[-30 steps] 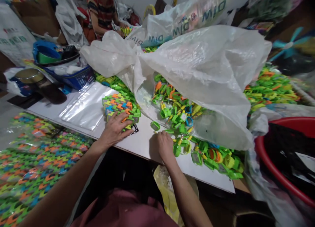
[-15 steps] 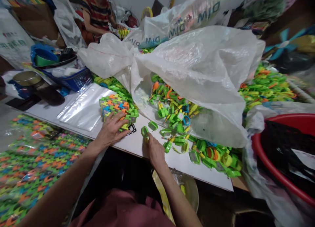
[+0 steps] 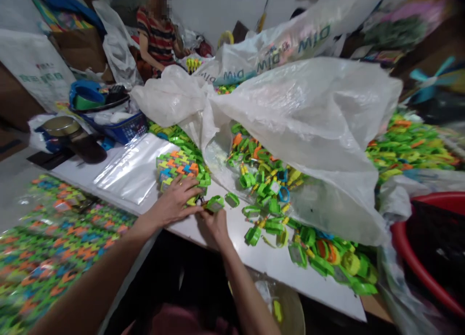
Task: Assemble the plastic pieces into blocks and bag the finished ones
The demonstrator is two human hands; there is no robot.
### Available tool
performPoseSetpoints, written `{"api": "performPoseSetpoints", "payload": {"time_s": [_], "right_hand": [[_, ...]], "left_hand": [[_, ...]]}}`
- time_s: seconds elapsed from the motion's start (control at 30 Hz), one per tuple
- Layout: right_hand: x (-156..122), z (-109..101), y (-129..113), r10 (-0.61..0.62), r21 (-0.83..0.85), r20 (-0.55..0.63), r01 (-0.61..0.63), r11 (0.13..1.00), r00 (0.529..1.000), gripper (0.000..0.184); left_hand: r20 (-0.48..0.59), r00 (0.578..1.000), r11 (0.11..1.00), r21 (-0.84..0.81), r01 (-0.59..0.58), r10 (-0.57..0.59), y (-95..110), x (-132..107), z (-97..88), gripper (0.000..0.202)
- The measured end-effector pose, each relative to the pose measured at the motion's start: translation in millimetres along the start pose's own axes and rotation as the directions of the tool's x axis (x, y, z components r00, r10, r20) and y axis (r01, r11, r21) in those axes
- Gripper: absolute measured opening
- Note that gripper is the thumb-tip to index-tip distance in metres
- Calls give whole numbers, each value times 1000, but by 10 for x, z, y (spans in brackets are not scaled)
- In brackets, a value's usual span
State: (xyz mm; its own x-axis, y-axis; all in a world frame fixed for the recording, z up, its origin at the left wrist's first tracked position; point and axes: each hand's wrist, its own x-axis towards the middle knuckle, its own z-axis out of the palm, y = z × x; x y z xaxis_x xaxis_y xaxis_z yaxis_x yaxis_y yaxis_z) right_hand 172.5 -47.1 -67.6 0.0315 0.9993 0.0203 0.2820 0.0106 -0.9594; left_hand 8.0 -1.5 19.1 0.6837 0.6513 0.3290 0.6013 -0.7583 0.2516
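My left hand is curved over the near end of a tight stack of toy watches, coloured green, orange, blue and yellow, and grips it there. Its thumb points toward my right hand, whose fingers are pinched on a green toy watch with a grey face. The two hands' fingertips almost meet; a small dark bit shows between them, too blurred to name. Just right of the held watch, another green watch lies on the white tabletop.
Loose watches spill from a large white plastic sack. Clear plastic bags lie on the left, near a blue basket and a jar. A red tub stands right. Across the table sits a person in stripes.
My right hand has brought the green watch left, close to my left hand. The left hand stays at the stack. The whole view has shifted slightly.
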Motion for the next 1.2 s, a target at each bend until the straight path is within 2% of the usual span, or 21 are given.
{"api": "performPoseSetpoints", "payload": {"time_s": [0.1, 0.2, 0.3, 0.37, 0.43, 0.47, 0.53, 0.6, 0.63, 0.67, 0.73, 0.77, 0.87, 0.93, 1.0, 1.07, 1.13, 1.2], "right_hand": [[41, 2, 57, -78, -180, 88, 93, 979, 993, 20], [92, -22, 32, -127, -410, 183, 193, 892, 975, 29], [147, 72, -64, -130, -534, 229, 236, 812, 965, 35], [163, 157, -115, -109, -567, 244, 233, 790, 964, 37], [168, 156, -127, -99, -559, 257, 231, 796, 961, 37], [183, 96, -122, -99, -527, 290, 245, 814, 952, 36], [290, -159, -121, -102, -422, 404, 285, 861, 909, 29], [551, -539, -193, -95, -377, 479, 302, 875, 872, 22], [742, -735, -268, -89, -439, 426, 292, 850, 900, 22], [963, -908, -362, -96, -537, 335, 274, 798, 937, 24], [1448, -1133, -557, -110, -791, 133, 172, 587, 985, 28], [1683, -1174, -630, -59, -888, 100, 115, 445, 993, 29], [2214, -1098, -695, 19, -915, 98, 82, 394, 995, 29], [2387, -1019, -667, 39, -906, 124, 97, 412, 991, 28], [2422, -1011, -663, 42, -903, 147, 117, 413, 988, 28], [2308, -1065, -698, -14, -903, 178, 169, 396, 984, 29], [2007, -1107, -719, -163, -901, 188, 236, 364, 969, 32], [1517, -1077, -651, -326, -886, 166, 286, 365, 931, 34]], "left_hand": [[-56, 998, 1000, 24, -13, 14, -2, -12, 45, 31], [-86, 996, 997, 68, -23, 29, 9, 3, 97, 30], [-63, 998, 989, 145, -9, 18, 19, 42, 113, 34], [-46, 999, 981, 194, 12, -3, 9, 57, 106, 32], [-34, 999, 978, 208, 10, -3, -6, 43, 90, 28], [-33, 999, 979, 203, 4, 3, -11, 25, 80, 26], [-42, 999, 984, 181, 6, 2, -13, -22, 65, 24], [-62, 998, 989, 147, 17, -8, -8, -61, 64, 23], [-73, 997, 991, 131, 23, -13, -3, -71, 69, 22], [-82, 996, 993, 116, 29, -19, 1, -73, 77, 21], [-91, 995, 995, 90, 43, -35, 13, -62, 99, 21], [-87, 995, 995, 82, 54, -47, 20, -53, 110, 21], [-55, 996, 994, 71, 79, -75, 37, -47, 114, 24], [-37, 996, 995, 45, 84, -83, 27, -51, 48, 26], [-73, 991, 994, -32, 108, -111, -19, -31, -88, 29], [-151, 973, 980, -120, 159, -177, -97, 34, -252, 34], [-185, 961, 973, -148, 178, -204, -175, 136, -366, 44], [-108, 984, 987, -94, 133, -143, -209, 250, -375, 56]]}}
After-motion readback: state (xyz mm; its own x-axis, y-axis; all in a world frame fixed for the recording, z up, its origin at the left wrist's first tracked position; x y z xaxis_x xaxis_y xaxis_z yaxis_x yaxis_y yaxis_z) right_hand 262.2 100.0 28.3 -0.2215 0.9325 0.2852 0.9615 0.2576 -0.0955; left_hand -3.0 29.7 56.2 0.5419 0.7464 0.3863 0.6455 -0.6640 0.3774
